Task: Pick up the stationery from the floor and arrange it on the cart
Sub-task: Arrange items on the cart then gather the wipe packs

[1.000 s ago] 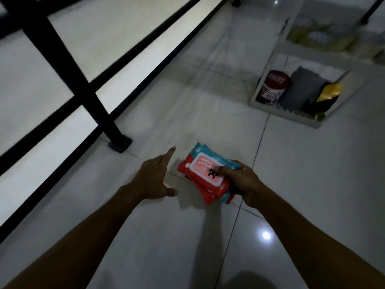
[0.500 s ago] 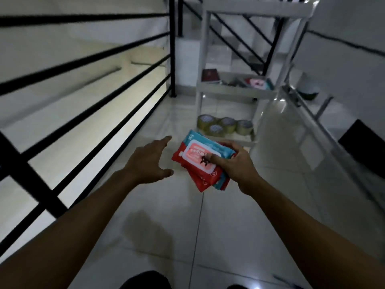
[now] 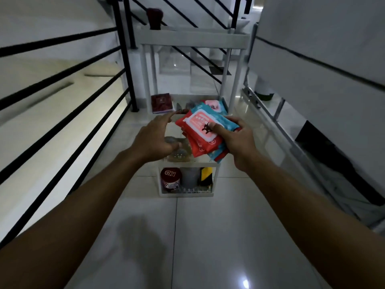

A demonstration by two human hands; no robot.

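— White floor tiles [image 3: 208, 236] shine under you, black railing [image 3: 62, 84] along your left side, and the white cart [image 3: 193, 39] stands straight ahead. What is in your hands?

— Your right hand [image 3: 239, 142] grasps a stack of wipe packs [image 3: 200, 132], red on top, teal beneath, thumb pressed on the label. You hold it in the air in front of the cart's middle shelf.

— And your left hand [image 3: 154, 140]?

— Released, fingers spread, holding nothing, just beside the stack.

— What sits on the cart?

— Your middle shelf carries a dark red book [image 3: 162, 102] and another teal pack [image 3: 214, 105]. Your bottom shelf holds a red tub [image 3: 170, 179] beside a yellow and black item [image 3: 206, 177].
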